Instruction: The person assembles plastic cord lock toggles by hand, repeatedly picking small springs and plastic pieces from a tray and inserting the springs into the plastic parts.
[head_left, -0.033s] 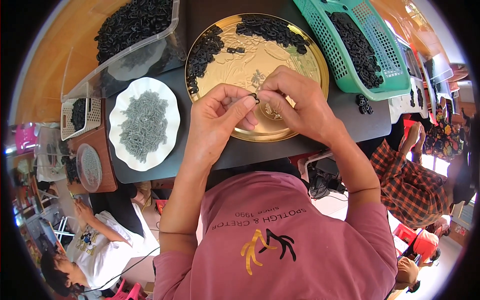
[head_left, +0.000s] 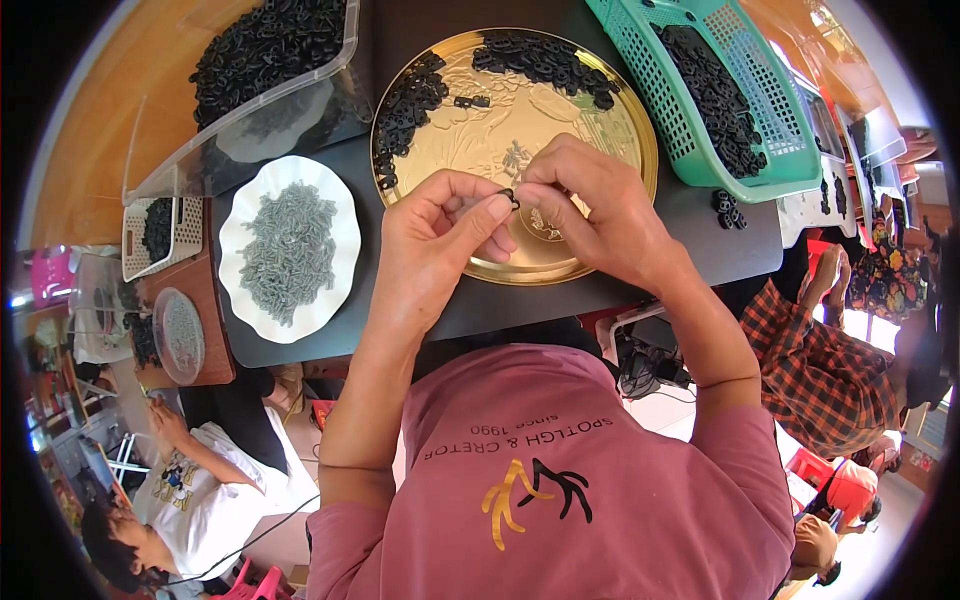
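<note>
Left hand [head_left: 435, 222]: narrow, with thumb and forefinger pinched on a small black part [head_left: 513, 196]; gripped from the left, likely to leave the other end free.

Right hand [head_left: 600, 205]: drawn in narrow from the opposite side, with fingertips right at the same part; whether closed on it or on something smaller, cannot tell. Placed tip to tip with the left, probably for fine control.

Round gold tray [head_left: 455, 140]: on the dark desk [head_left: 500, 305], directly below both hands and the held part; raised rim, perhaps useful as a catch for anything dropped.

Left heap of black parts [head_left: 408, 105] and far heap of black parts [head_left: 545, 68]: along the tray's edge, seemingly to leave the middle bare.

Small pale pieces [head_left: 515, 157]: scattered on the tray just beyond the fingertips, presumably for a short reach.

White scalloped plate [head_left: 232, 235]: left of the tray, bearing a mound of slim clear pieces [head_left: 290, 250]; shallow, likely for easy picking.

Clear plastic bin [head_left: 352, 25]: far left, full of black parts; apparently bulk stock, set clear of the forearms.

Green basket [head_left: 680, 125]: right of the tray, with more black parts behind high walls, probably against spilling.

Loose black cluster [head_left: 729, 210]: on the desk, just beside the basket's near end.
</note>
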